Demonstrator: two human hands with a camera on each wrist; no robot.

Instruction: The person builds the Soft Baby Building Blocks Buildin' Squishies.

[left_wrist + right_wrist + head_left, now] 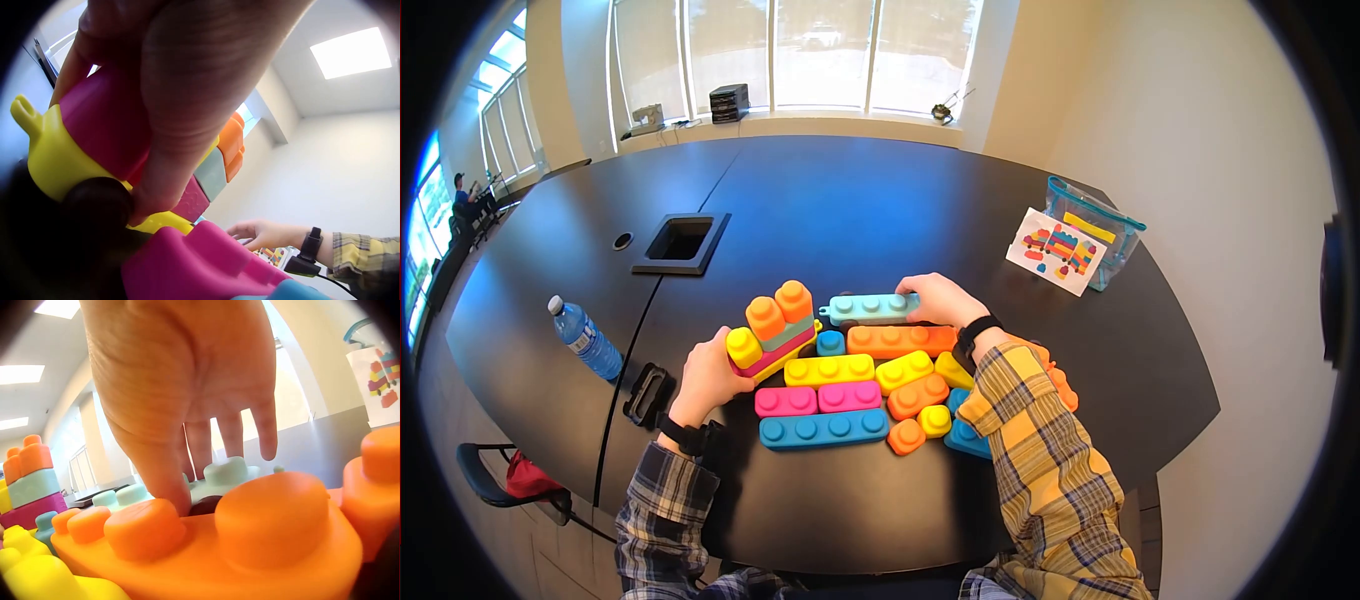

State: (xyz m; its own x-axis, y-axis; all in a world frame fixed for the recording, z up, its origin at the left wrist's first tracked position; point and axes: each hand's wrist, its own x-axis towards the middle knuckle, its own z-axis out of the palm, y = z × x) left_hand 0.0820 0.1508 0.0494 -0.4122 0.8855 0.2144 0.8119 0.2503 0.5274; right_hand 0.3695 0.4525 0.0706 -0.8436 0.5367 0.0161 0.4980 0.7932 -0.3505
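Observation:
My left hand (708,378) grips the rear end of a toy block car. Its yellow wheeled base (62,153) carries a magenta block (109,122), topped by a pale teal block (792,334), a yellow block (744,347) and two orange blocks (766,318). Farther right, my right hand (945,301) pinches the right end of a light teal wheeled base (865,308), thumb on the near side and fingers over the far side. A dark wheel (206,505) shows beside that thumb. Just in front lies a long orange block (900,342).
Nearer me are yellow blocks (828,371), magenta blocks (786,402), a long blue block (823,429) and several loose ones. A water bottle (586,340) and black case (649,394) stand left. A picture card (1055,251) leans on a clear bag (1122,240) at back right.

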